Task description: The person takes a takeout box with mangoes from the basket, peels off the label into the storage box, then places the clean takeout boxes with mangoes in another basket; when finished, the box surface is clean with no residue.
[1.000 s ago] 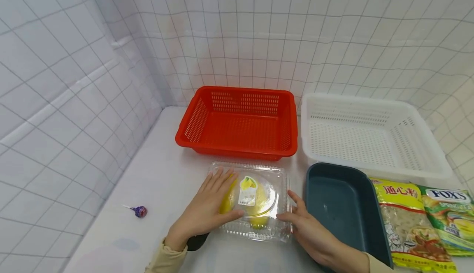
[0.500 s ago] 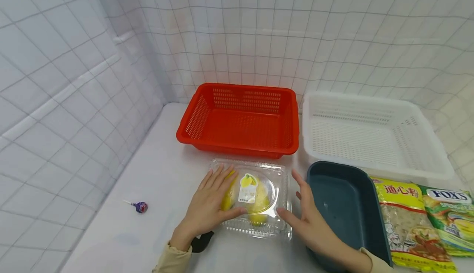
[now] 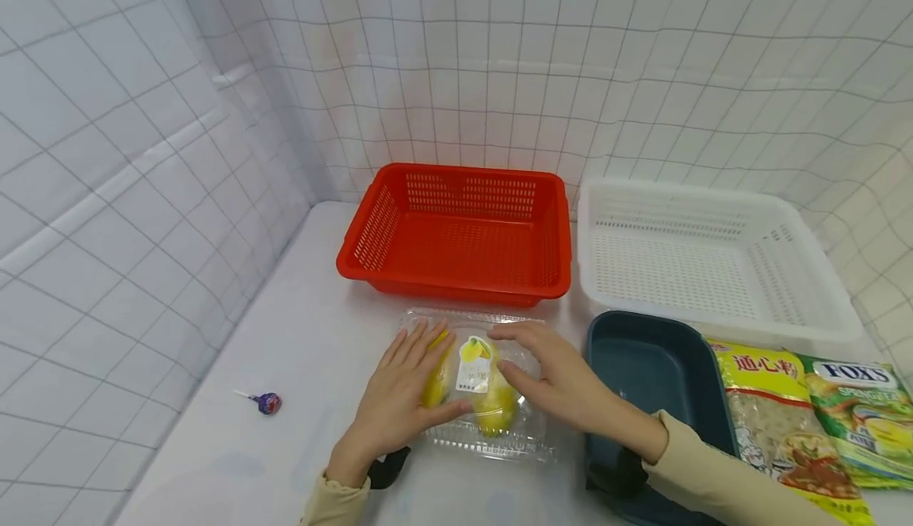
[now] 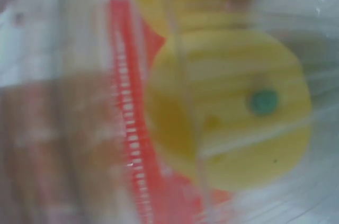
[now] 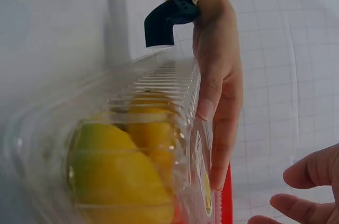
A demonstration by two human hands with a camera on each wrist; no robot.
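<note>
A clear plastic clamshell box (image 3: 492, 452) lies in front of the red basket, with yellow fruits (image 3: 494, 413) inside and a fruit label (image 3: 474, 364) on its lid. My left hand (image 3: 399, 403) rests flat on the left part of the lid, fingers extended. Over the right part hovers my right hand (image 3: 552, 371), its fingers loosely bent and apart from the thumb, holding nothing. The right wrist view shows a yellow-green fruit (image 5: 114, 173) through the box wall, and my right fingers (image 5: 310, 167) off the lid. Through blurred plastic, the left wrist view shows a round yellow fruit (image 4: 228, 113).
Behind the box stands a red basket (image 3: 456, 287). A white basket (image 3: 720, 312) is at back right, with a dark blue-grey tub (image 3: 642, 367) before it. Two food packets (image 3: 770, 423) lie at far right. A lollipop (image 3: 268, 403) lies on the left.
My right hand has left the box's right edge, lifted, and moved left over the lid. The left hand stays on the lid, and the box stays in place.
</note>
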